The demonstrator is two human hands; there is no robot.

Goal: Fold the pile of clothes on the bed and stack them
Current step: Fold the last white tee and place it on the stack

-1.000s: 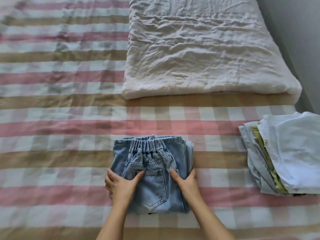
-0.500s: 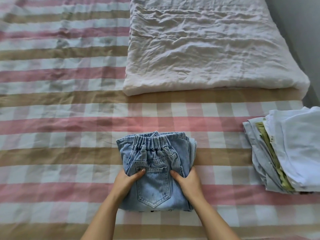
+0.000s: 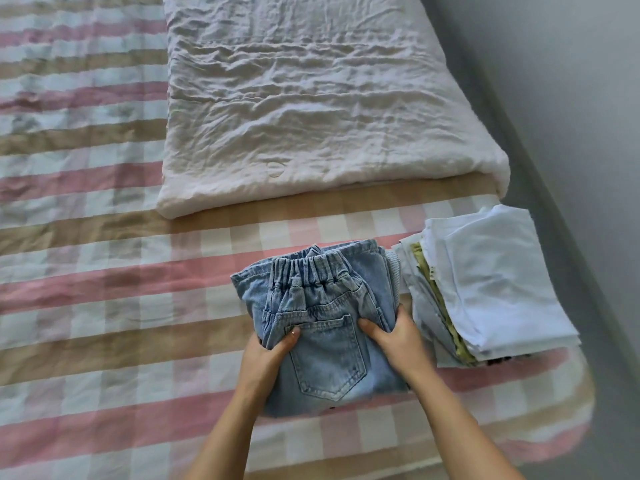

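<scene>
Folded light-blue jeans [image 3: 322, 306] with an elastic waistband and a back pocket on top are held just above the checked bedsheet [image 3: 104, 306]. My left hand [image 3: 268, 351] grips their left edge with the thumb on top. My right hand [image 3: 394, 341] grips the right edge the same way. Just right of the jeans lies a stack of folded clothes [image 3: 491, 289], white and pale blue on top with a green layer showing at its side. The jeans' right edge nearly touches that stack.
A folded, wrinkled white blanket [image 3: 311, 98] lies at the back of the bed. A grey wall [image 3: 571, 98] runs along the right edge of the bed, close behind the stack. The bed's corner [image 3: 585, 393] curves off at the lower right.
Both hands have closed on the jeans' sides and carried them right, towards the stack. The view has swung to the right as well.
</scene>
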